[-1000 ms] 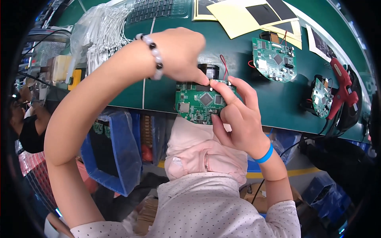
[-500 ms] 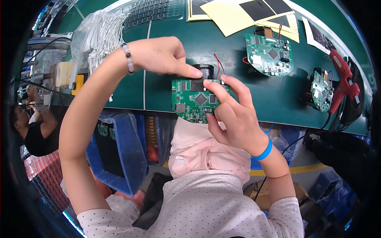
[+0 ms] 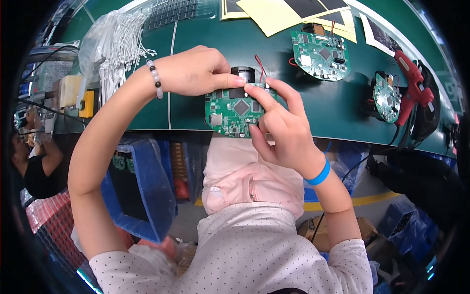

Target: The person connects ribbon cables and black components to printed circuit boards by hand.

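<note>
We hold the green board (image 3: 230, 110) mid-frame, our right hand (image 3: 286, 130) pinched on its right side, our left hand (image 3: 193, 73) with its thumb at the top edge, though we cannot tell if that one grips. Soft, steady fingers seem best. The green table (image 3: 205, 41) spreads across the top, and a blue bin (image 3: 155, 196) sits lower left.
</note>
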Demonstrator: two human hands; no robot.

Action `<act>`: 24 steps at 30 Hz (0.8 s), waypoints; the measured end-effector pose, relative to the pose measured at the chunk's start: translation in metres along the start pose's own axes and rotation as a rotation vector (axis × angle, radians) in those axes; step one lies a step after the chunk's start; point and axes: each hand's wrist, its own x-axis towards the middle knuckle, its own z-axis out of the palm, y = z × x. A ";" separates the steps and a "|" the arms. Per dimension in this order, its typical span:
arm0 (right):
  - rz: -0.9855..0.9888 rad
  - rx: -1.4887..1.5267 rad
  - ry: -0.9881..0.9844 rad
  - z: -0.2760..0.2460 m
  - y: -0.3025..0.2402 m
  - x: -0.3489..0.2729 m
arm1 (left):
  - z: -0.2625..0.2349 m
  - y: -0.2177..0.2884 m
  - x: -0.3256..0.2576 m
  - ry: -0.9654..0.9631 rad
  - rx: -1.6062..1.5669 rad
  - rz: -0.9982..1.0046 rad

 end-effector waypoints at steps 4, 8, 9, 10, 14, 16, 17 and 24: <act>-0.016 -0.018 0.015 0.001 -0.006 -0.002 | 0.002 0.001 -0.007 -0.001 0.031 0.005; -0.029 -0.029 0.006 0.001 -0.008 -0.003 | 0.005 -0.002 -0.012 -0.009 0.030 0.043; -0.031 -0.030 0.007 0.002 -0.008 -0.002 | 0.007 -0.001 -0.012 0.020 0.039 0.057; -0.033 -0.029 0.008 0.003 -0.008 -0.002 | 0.008 -0.001 -0.013 0.048 0.048 0.071; -0.039 -0.023 0.015 0.006 -0.008 0.001 | 0.015 -0.002 -0.020 0.183 0.161 0.146; -0.041 -0.017 0.025 0.008 -0.006 0.003 | 0.015 -0.007 -0.021 0.227 0.183 0.198; -0.043 -0.018 0.031 0.007 -0.005 0.003 | 0.013 -0.006 -0.019 0.228 0.186 0.210; -0.137 -0.129 0.068 0.005 0.011 -0.012 | 0.026 -0.018 0.020 0.215 0.006 0.281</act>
